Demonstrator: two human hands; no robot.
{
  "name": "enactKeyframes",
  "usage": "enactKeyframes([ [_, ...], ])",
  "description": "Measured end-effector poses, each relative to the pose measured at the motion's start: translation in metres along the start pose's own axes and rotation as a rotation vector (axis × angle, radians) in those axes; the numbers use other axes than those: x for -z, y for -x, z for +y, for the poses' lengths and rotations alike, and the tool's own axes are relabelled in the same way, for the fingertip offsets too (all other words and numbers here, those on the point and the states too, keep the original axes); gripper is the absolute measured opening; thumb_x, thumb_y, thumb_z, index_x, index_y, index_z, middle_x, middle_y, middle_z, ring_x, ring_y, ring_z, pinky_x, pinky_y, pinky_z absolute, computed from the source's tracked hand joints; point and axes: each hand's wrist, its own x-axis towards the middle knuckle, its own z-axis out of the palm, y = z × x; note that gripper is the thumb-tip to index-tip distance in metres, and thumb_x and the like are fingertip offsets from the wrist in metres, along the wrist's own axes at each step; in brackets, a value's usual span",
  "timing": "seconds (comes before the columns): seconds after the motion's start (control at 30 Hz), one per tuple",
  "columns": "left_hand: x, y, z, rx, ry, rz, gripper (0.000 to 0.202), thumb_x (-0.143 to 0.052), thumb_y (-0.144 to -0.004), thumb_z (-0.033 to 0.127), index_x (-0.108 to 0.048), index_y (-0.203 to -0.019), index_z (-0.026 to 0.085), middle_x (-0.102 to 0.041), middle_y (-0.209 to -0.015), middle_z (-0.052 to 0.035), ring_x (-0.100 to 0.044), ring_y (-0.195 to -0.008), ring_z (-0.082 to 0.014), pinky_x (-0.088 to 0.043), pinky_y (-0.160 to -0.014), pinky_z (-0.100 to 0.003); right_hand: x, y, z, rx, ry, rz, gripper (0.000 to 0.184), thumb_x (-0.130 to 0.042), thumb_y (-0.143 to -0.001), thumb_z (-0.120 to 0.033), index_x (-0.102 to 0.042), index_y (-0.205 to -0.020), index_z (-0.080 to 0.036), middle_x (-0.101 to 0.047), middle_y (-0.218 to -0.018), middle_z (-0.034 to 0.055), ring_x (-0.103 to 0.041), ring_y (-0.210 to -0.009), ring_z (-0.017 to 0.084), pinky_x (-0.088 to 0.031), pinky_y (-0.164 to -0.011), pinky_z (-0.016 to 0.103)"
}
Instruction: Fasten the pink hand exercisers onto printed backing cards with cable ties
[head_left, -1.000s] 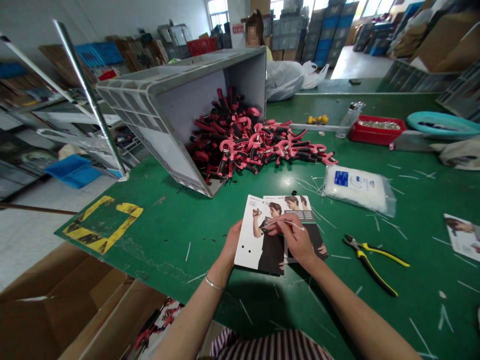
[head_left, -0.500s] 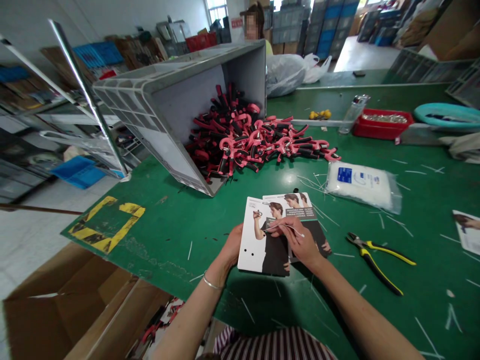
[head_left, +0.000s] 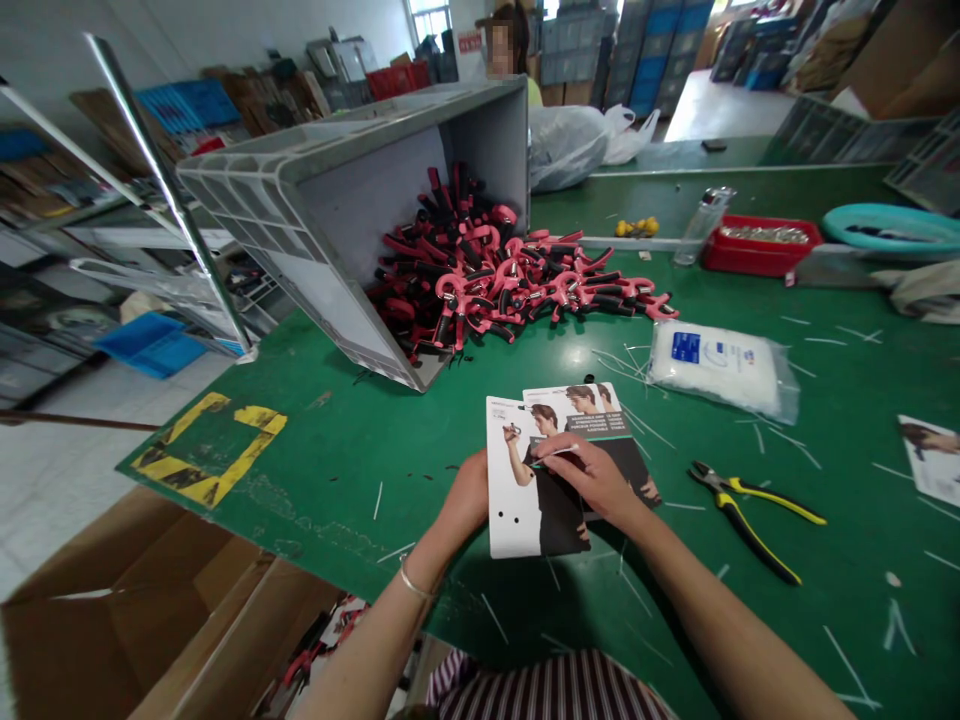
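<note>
My left hand (head_left: 466, 497) grips the left side of a printed card (head_left: 517, 535), its fingers hidden behind it. The card shows a person flexing an arm and has small punched holes. Over its front, my right hand (head_left: 598, 482) pinches a thin white cable tie (head_left: 559, 451), with one end against the card near a hole. Whether the tie passes through cannot be made out. More cards (head_left: 626, 455) lie fanned under and behind the held one. Right of them rest diagonal cutters (head_left: 739, 505) with yellow-black handles.
A grey crate (head_left: 247, 230) lies on its side, spilling pink-black hand grips (head_left: 517, 275) onto the green table (head_left: 360, 450). A bag of white ties (head_left: 724, 365), a red tray (head_left: 761, 245) and a turquoise basin (head_left: 892, 230) stand to the right. Another person (head_left: 510, 45) is beyond the crate.
The held card has shifted slightly right and down. The cable tie's free end no longer sticks out as far past my right hand, which stays over the card.
</note>
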Motion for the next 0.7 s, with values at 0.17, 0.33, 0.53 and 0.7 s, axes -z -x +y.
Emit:
enactKeyframes([
  [0.17,0.009,0.023,0.015,-0.013,-0.088,-0.075,0.029,-0.077,-0.067,0.024,-0.076,-0.095,0.020,-0.074,-0.095,-0.0091,-0.063,-0.088,-0.0277,-0.048,-0.079,-0.033,0.007,0.008,0.001,-0.126,-0.080,-0.004,0.018,-0.059,-0.092,-0.040,-0.065,-0.098,-0.024,-0.066,-0.092,0.0021,-0.062,-0.084,0.019,-0.049,-0.078,0.030],
  [0.33,0.009,0.039,0.017,0.023,0.140,-0.366,0.039,-0.069,-0.073,0.018,-0.072,-0.112,0.021,-0.072,-0.109,-0.0084,-0.063,-0.103,-0.0301,-0.048,-0.094,-0.040,0.007,0.012,0.000,-0.115,-0.083,-0.039,0.019,-0.060,-0.092,-0.040,-0.065,-0.097,-0.023,-0.067,-0.091,0.0019,-0.062,-0.085,0.019,-0.048,-0.080,0.031],
  [0.53,-0.015,0.040,0.010,-0.276,-0.180,-0.025,0.026,-0.069,-0.075,0.016,-0.076,-0.099,0.025,-0.067,-0.112,-0.0099,-0.060,-0.107,-0.0294,-0.046,-0.098,-0.041,0.006,0.013,0.000,-0.083,-0.089,-0.015,0.018,-0.058,-0.093,-0.040,-0.063,-0.098,-0.024,-0.064,-0.089,0.0015,-0.061,-0.083,0.019,-0.047,-0.077,0.031],
  [0.7,-0.011,0.047,0.015,-0.296,-0.383,0.009,0.031,-0.064,-0.080,0.016,-0.073,-0.108,0.025,-0.067,-0.112,-0.0110,-0.062,-0.103,-0.0290,-0.047,-0.094,-0.041,0.007,0.014,-0.002,-0.081,-0.123,-0.051,0.019,-0.056,-0.094,-0.040,-0.063,-0.098,-0.022,-0.065,-0.090,0.0021,-0.061,-0.085,0.018,-0.047,-0.079,0.030],
])
